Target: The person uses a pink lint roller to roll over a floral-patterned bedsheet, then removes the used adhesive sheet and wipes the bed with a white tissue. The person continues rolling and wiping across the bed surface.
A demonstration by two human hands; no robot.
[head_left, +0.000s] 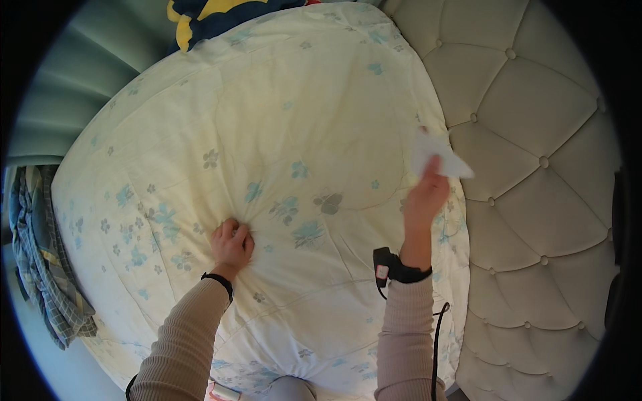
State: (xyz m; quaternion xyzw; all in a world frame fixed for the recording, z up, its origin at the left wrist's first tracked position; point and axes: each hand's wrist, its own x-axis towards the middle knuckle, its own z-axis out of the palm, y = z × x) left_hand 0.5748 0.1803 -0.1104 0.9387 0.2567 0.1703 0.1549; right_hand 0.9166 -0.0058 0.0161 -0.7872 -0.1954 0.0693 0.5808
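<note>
My left hand [233, 244] rests on the middle of a cream bed sheet [314, 127] printed with grey and light blue flowers. Its fingers are curled closed into the fabric, and creases spread out from them. Above the sheet's right edge, my right hand [428, 194] pinches a white tissue [438, 157]. The tissue and the fingertips are slightly blurred, and whether the tissue touches the sheet I cannot tell. Black straps circle both wrists, the right one carrying a small device [381, 271].
A beige tufted headboard [515, 220] runs along the right side. Dark blue and yellow fabric [221, 17] lies at the far edge. Checked cloth [47, 260] hangs at the left, below a grey-green curtain [87, 73]. A small white and red object [224, 392] lies near my knee [292, 388].
</note>
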